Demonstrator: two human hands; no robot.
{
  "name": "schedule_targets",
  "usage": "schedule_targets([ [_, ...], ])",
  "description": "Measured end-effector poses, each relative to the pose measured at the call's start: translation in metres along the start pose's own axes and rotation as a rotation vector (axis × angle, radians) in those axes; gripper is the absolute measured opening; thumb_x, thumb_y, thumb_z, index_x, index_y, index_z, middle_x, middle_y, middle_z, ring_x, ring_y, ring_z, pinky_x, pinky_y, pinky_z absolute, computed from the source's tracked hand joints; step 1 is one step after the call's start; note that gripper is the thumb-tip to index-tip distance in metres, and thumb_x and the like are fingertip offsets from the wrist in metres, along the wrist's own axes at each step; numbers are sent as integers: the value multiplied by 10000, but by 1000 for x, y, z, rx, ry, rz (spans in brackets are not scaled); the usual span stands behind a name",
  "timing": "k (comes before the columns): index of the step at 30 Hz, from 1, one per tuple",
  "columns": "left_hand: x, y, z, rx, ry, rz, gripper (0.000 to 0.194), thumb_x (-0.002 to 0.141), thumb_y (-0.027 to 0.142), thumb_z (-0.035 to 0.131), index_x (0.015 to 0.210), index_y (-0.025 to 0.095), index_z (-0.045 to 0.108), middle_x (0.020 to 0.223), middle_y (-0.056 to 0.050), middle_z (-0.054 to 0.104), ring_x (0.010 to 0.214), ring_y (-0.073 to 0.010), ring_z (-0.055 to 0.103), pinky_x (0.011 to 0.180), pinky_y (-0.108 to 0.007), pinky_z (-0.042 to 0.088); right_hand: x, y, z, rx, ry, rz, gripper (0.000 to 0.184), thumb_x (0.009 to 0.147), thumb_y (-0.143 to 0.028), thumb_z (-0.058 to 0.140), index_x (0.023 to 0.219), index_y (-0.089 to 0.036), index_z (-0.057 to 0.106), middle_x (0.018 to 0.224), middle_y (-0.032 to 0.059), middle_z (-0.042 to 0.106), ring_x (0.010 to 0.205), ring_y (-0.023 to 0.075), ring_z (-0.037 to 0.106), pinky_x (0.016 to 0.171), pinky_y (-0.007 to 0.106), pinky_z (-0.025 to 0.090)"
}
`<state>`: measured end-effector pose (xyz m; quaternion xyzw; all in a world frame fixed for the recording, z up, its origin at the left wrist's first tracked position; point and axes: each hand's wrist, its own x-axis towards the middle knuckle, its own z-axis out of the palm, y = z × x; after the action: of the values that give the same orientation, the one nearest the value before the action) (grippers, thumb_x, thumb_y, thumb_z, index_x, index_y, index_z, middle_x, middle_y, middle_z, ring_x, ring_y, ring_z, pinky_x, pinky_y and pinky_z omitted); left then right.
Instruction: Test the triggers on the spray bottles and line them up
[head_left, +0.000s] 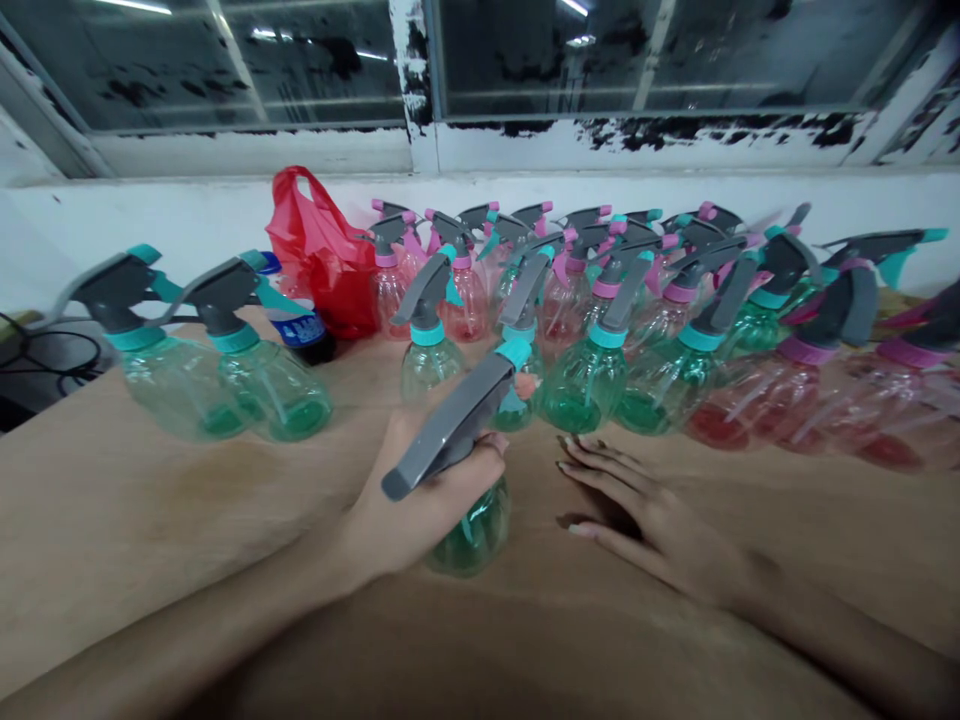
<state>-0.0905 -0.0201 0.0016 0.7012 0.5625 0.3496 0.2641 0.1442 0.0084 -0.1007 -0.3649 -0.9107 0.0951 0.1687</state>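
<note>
So our left hand (pixel 409 515) is wrapped round a green spray bottle (pixel 472 535), just under its grey spray head (pixel 450 425), a bit below the middle of our view, at about 6 o'clock. Can't tell if the base is touching the table (pixel 150 560). Our right hand (pixel 660 540) is palm down with its fingers loosely spread, at 3 to 4 o'clock from that bottle, holding nothing.

Handling-wise, we'd guess it's light and top-heavy, with a stiff head over thin plastic that probably gives if squeezed (the darker green at the bottom could be liquid or just tint, no clue). That rounded, shiny body looks slippery, so we'd hold it right below the turquoise collar, and keep off the trigger.

Bump room is tight: a row of green bottles (pixel 585 395) stands close by from 12 to 2 o'clock. A separate green pair (pixel 266 390) sits at 10, and a red plastic bag (pixel 341 285) at 11.
</note>
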Motion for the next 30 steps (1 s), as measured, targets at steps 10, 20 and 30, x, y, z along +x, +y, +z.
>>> schedule_targets([
  [10,0,-4,-1,-81,-21,45,88,744,205,483,711,218,564,731,19,626,637,-139,590,598,-242,488,-1,0,0,4,2,11,507,855,-428,466,1317,-240,381,1385,51,394,1297,231,300,1046,478,307],
  [20,-1,3,-5,-48,-61,38,139,735,177,456,717,223,587,717,22,608,601,-135,572,590,-250,474,-1,1,2,-1,-5,7,515,852,-433,467,1316,-227,383,1386,53,393,1299,231,295,1049,476,303],
  [30,2,1,-3,-42,-22,56,95,741,235,462,745,224,557,699,15,615,620,-159,587,580,-263,476,0,-1,1,24,17,6,511,848,-424,477,1317,-244,384,1379,54,403,1285,237,322,1036,481,320],
])
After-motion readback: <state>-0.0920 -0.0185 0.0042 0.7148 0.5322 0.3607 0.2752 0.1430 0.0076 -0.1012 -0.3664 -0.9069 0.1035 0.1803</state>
